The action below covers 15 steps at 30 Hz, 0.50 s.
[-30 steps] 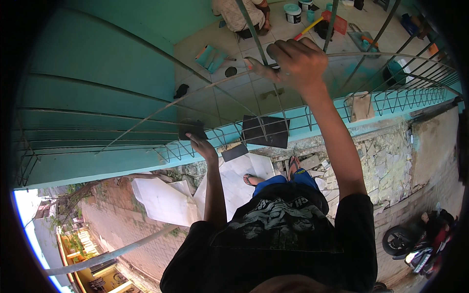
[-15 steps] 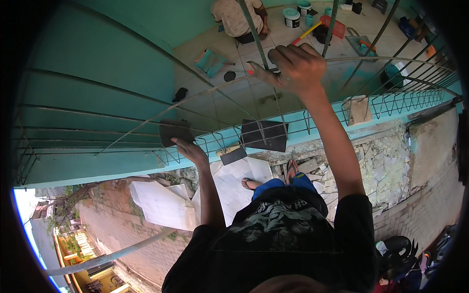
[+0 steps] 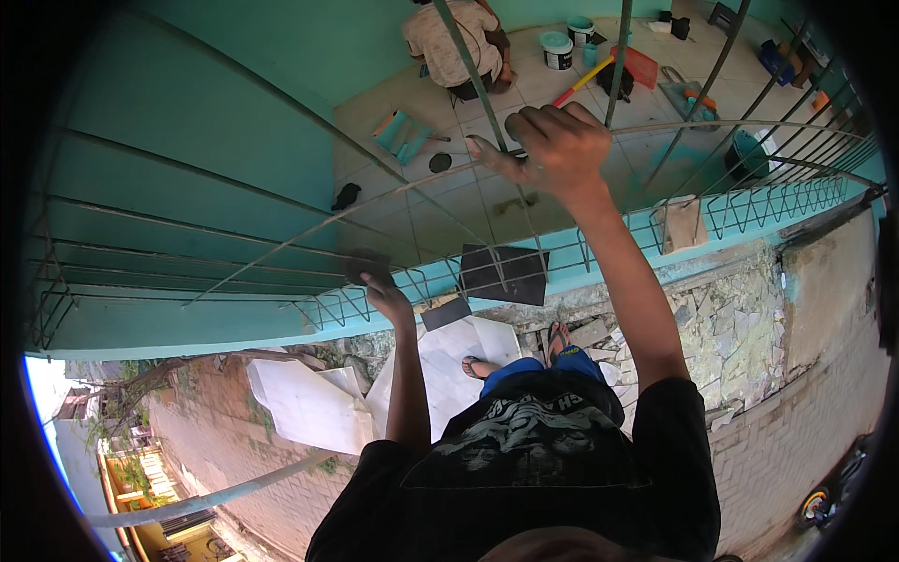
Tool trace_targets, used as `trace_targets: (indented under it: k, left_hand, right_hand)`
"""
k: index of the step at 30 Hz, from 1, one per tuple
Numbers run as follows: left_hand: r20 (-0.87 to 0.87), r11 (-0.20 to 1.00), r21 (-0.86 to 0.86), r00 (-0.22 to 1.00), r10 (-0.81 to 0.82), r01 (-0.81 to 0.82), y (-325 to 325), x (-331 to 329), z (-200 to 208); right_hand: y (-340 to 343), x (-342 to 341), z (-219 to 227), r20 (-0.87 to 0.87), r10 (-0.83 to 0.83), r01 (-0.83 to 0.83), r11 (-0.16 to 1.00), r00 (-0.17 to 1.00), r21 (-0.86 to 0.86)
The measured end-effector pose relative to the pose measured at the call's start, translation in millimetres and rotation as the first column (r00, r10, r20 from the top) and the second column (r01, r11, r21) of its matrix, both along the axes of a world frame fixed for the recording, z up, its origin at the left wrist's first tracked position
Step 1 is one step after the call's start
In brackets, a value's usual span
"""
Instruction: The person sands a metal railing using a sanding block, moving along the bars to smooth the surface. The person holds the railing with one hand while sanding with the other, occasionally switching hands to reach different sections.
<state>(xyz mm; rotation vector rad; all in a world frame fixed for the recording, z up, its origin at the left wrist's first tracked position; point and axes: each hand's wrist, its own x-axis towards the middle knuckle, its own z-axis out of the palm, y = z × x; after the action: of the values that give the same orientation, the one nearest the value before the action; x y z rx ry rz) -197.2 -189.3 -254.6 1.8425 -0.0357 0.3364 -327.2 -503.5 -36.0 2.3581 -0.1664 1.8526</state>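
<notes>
– At the metal grille [image 3: 619,61], where is your left hand?

– Near 9 o'clock from the middle of my view. My left hand [image 3: 389,300] pinches a dark sheet [image 3: 368,265], thumb on the near side, the other fingers hidden behind it. The sheet sits at that hand's 11 o'clock, by the lower rods, too blurred for me to make out its surface.

– And the right?

– Higher, around 1 o'clock. My right hand [image 3: 562,155] is clamped on the curved bar [image 3: 674,125], fingers folded over it, thumb pointing out to 9 o'clock.

– What lies close to you?

– Between 3 and 4 o'clock from my left hand, just beside it, there's a broad grey scraper [image 3: 445,314]. A larger black sheet [image 3: 510,273] lies at 3 o'clock from the middle, overlapping the turquoise ledge [image 3: 215,328], thin rods crossing in front of it.

– Past the bars?

– A co-worker in a pale shirt [image 3: 433,42] is bent low at 12 o'clock on the tiled floor [image 3: 361,159]. Two paint buckets [image 3: 556,56] stand toward 1 o'clock.

– And below?

– White slabs [image 3: 309,403] toward 8 o'clock, and my sandalled feet [image 3: 558,339] near 5.
</notes>
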Motion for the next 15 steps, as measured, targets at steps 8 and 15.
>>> trace_targets:
  k: [8,15]
  left_hand:
    - [0.012,0.999,0.040,1.000,-0.028,0.028,1.0,-11.5,36.0]
    - [-0.056,0.927,0.372,0.998,-0.025,0.045,22.5,14.9,-17.4]
  right_hand:
    - [-2.9,-1.0,-1.1,-0.036,0.011,-0.011,1.000,0.999,0.013]
    - [2.4,-2.2,3.4,-0.013,0.041,-0.041,0.999,0.999,-0.016]
